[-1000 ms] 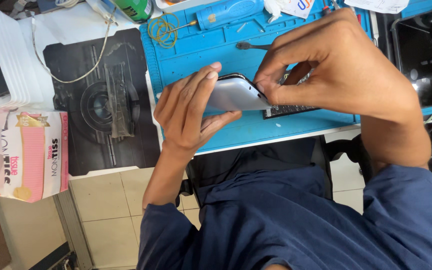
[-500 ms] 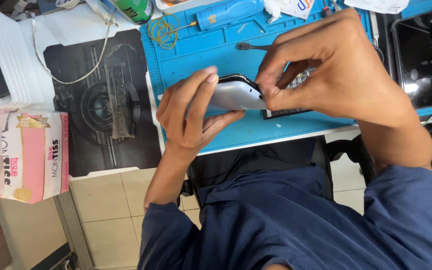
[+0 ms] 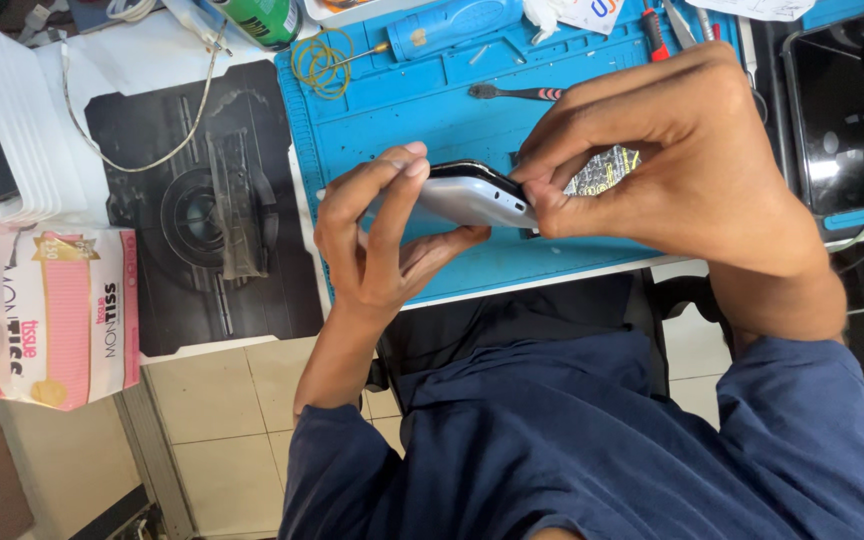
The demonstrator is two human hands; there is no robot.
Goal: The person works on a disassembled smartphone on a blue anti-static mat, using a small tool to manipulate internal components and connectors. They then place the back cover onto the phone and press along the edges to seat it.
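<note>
left hand (image 3: 377,235): fingers curled around one end of the silver phone (image 3: 472,198) | right hand (image 3: 672,170): fingers pinch its other end tight | phone: held up just above the blue mat (image 3: 432,120) on the tabletop

Single head-worn view, looking steeply down from close above the blue mat (image 3: 432,110) on the desk. Near the mat's front edge the person's lap fills the lower frame; floor tiles (image 3: 222,400) show beside it.
</note>
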